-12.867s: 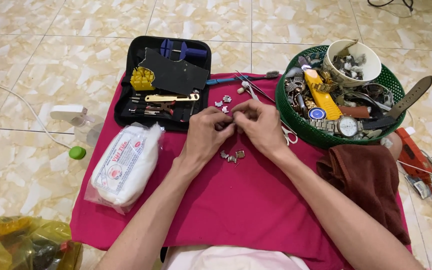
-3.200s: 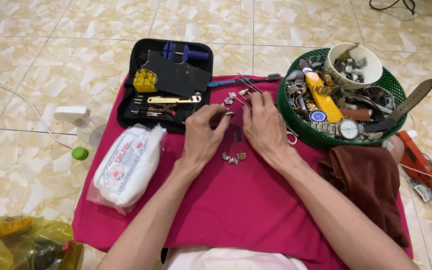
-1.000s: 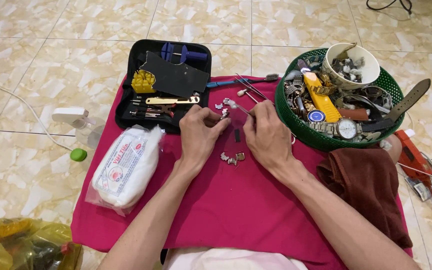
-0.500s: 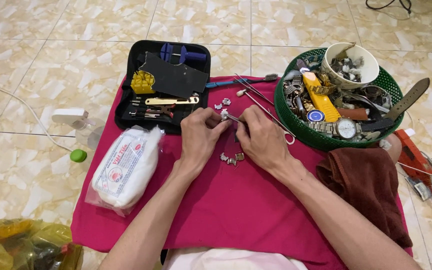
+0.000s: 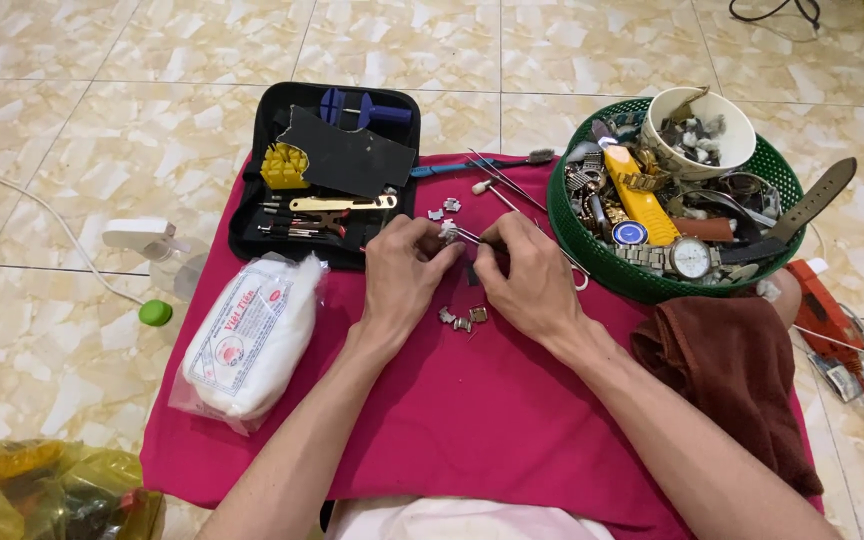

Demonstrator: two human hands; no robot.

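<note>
Between my fingertips, over the magenta cloth (image 5: 472,420), I pinch a small metal link (image 5: 449,231): my left hand (image 5: 404,275) grips it with thumb and forefinger closed, while my right hand (image 5: 527,285) pinches a thin metal tool (image 5: 479,238) whose tip meets it. Just below my fingers lie loose links (image 5: 462,319) (three or so). Beyond them sits the black tool case (image 5: 327,170); right of them, the green basket (image 5: 592,262) of watches.
</note>
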